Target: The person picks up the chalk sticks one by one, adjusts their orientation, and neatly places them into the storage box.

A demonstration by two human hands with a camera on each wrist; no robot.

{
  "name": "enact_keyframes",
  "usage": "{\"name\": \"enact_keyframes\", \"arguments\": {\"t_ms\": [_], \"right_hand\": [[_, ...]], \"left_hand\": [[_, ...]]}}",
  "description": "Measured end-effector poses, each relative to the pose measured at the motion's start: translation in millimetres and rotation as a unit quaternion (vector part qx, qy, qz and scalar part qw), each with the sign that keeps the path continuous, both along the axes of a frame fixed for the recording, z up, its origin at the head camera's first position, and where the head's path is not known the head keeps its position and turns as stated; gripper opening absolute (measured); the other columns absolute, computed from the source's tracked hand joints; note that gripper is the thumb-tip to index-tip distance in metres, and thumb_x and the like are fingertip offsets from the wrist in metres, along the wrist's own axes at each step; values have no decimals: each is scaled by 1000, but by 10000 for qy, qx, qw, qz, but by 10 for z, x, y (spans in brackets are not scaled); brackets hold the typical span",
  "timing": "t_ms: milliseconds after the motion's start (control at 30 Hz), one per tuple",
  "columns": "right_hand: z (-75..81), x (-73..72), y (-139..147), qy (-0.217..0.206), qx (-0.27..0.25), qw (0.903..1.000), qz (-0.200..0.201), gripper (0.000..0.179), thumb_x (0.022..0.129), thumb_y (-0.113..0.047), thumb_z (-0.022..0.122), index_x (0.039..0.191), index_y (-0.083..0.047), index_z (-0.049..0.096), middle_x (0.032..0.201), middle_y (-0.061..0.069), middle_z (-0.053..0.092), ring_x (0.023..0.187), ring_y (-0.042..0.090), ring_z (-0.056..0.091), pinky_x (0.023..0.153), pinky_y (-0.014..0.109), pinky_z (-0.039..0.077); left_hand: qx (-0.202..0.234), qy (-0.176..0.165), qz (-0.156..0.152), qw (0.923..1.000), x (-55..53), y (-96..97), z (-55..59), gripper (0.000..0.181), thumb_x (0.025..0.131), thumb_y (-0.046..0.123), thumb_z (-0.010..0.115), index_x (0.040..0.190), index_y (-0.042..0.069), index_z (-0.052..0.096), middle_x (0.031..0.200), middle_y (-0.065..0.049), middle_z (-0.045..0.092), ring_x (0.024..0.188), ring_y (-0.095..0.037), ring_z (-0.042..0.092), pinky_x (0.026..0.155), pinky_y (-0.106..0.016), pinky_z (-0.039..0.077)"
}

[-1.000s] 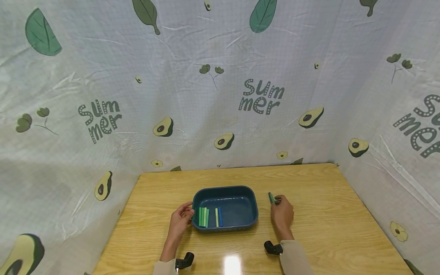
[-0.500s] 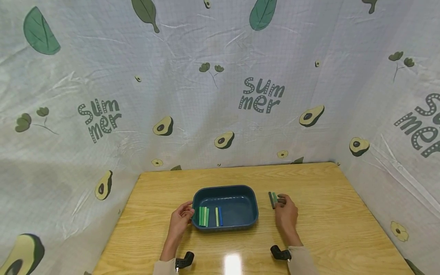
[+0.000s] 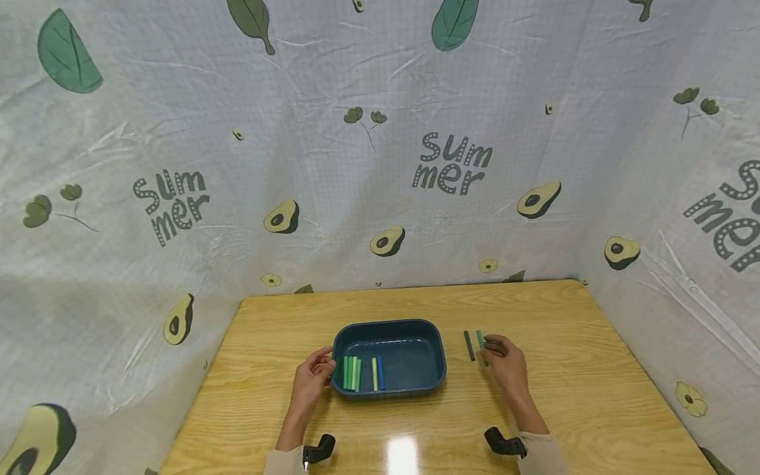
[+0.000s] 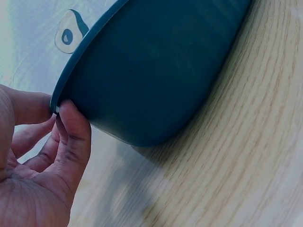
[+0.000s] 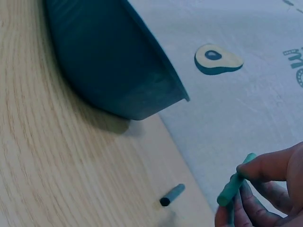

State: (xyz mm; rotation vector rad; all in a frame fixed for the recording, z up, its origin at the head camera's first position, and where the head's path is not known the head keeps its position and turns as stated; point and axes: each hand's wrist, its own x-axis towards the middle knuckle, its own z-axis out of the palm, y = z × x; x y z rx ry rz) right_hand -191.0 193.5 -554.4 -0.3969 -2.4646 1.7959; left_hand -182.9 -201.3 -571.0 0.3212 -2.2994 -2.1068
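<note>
A dark blue tray [image 3: 412, 369] stands on the table. My left hand [image 3: 312, 373] pinches its left rim between thumb and finger, as the left wrist view shows. Inside the tray, several green and pale green chalk sticks [image 3: 346, 373] lie side by side at the left. A pale yellow chalk stick [image 3: 375, 375] and a blue one [image 3: 381, 373] lie close together nearer the middle. Right of the tray, my right hand [image 3: 506, 363] pinches a green chalk stick [image 5: 230, 190] with thumb and fingers. A dark chalk stick [image 3: 469, 346] lies on the table between that hand and the tray.
The wooden table [image 3: 564, 376] runs back to a white printed sheet [image 3: 332, 171], which hangs behind it and on both sides. A black wrist camera [image 3: 503, 442] sits on the right wrist and another wrist camera [image 3: 319, 448] on the left.
My right hand has moved to the right, carrying the green chalk stick away from the dark one, which now lies apart on the table. The left hand stays at the tray's rim.
</note>
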Motion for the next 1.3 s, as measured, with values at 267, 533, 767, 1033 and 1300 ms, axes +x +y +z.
{"name": "enact_keyframes", "arguments": {"t_ms": [267,533,767,1033,1300], "right_hand": [[68,38,91,-124,-525,9980,336,43,98,-11,57,139,-3,48,135,22,54,89,-10,57,86,23,53],[70,58,153,-237,-1200,9889,842,51,100,-12,55,147,-4,37,143,22,47,97,-2,62,86,24,53],[170,76,169,-325,-1583,9792,1225,58,100,-14,56,151,-5,31,148,23,40,105,6,61,92,30,52],[287,39,125,-263,-1644,9762,1393,58,99,-16,57,150,-5,32,144,20,42,105,7,61,94,32,51],[374,-24,43,-40,-1672,9726,1617,54,98,-12,58,146,-1,36,134,21,52,96,7,66,89,32,55]], "left_hand": [[61,-50,-126,9999,101,24,224,39,96,1,57,135,-4,53,110,-17,55,88,-19,59,65,-27,53],[-74,40,21,10000,21,-14,-19,39,98,7,59,136,1,55,110,-13,55,86,-14,59,64,-24,52],[-17,56,55,10000,31,-4,-8,40,97,6,59,136,0,55,111,-14,56,85,-12,59,64,-25,52],[-75,81,55,9999,30,-2,-9,38,97,5,58,134,0,55,111,-15,55,86,-15,60,64,-25,52],[-127,58,26,9999,22,-2,14,38,98,6,58,135,1,55,109,-11,55,88,-17,60,65,-25,51]]}}
